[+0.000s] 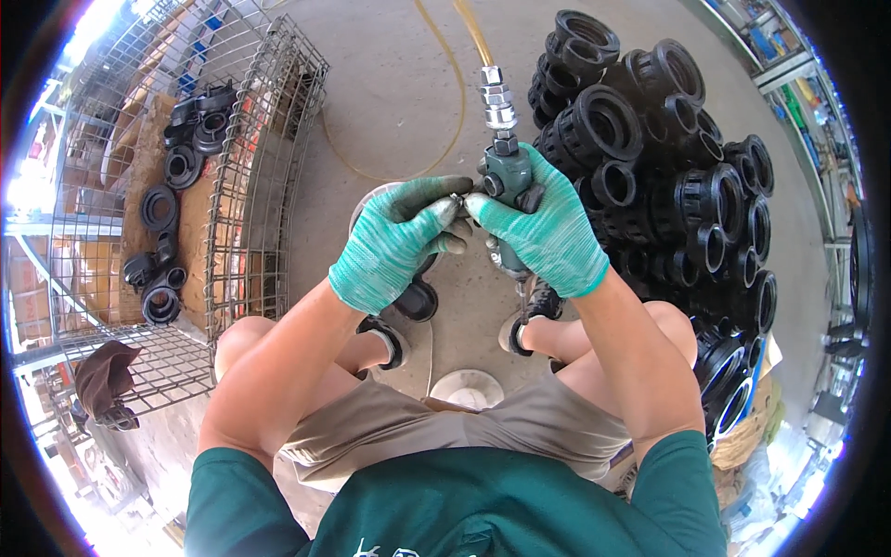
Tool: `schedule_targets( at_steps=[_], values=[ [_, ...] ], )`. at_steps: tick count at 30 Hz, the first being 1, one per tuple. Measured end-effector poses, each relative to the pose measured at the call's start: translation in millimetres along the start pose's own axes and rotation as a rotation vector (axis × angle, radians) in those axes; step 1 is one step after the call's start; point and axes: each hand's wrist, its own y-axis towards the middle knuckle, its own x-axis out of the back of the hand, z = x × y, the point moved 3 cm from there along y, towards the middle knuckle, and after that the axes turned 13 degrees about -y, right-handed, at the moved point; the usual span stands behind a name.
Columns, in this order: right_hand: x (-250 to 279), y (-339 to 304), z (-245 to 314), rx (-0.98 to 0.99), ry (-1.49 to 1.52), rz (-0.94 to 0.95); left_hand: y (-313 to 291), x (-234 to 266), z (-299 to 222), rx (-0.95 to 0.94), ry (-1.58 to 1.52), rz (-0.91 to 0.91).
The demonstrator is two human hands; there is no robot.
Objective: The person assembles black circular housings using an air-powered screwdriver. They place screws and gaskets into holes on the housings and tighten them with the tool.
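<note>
No package, label or sign can be made out from here. To my left stands a wire mesh cage [243, 176] lined with brown cardboard [148, 158], holding a scatter of black pipe fittings [167, 204]. To my right lies a loose heap of black fittings [668, 176] on the concrete floor [390, 93]. My right hand [548, 232] is clamped around a grey-green air tool [506, 172] with a metal coupling [498, 102] and yellow hose [473, 32]. My left hand [394, 241] meets it, fingertips pinched at the tool's side. Both hands are gloved, together above my knees.
</note>
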Motion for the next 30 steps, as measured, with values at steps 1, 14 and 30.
schedule_targets(
  at_steps=[1, 14, 30],
  values=[
    [-0.9, -0.4, -1.6, -0.003, 0.023, -0.002, 0.1, 1.0, 0.2, 0.001, -0.001, 0.002],
    [-0.7, 4.8, -12.1, -0.103, -0.186, 0.062, -2.6, -7.1, -2.0, -0.257, 0.807, -0.014],
    [-1.7, 3.6, -8.4, -0.076, -0.202, 0.033, 1.9, -9.4, 2.8, -0.55, 1.065, 0.027]
  ],
)
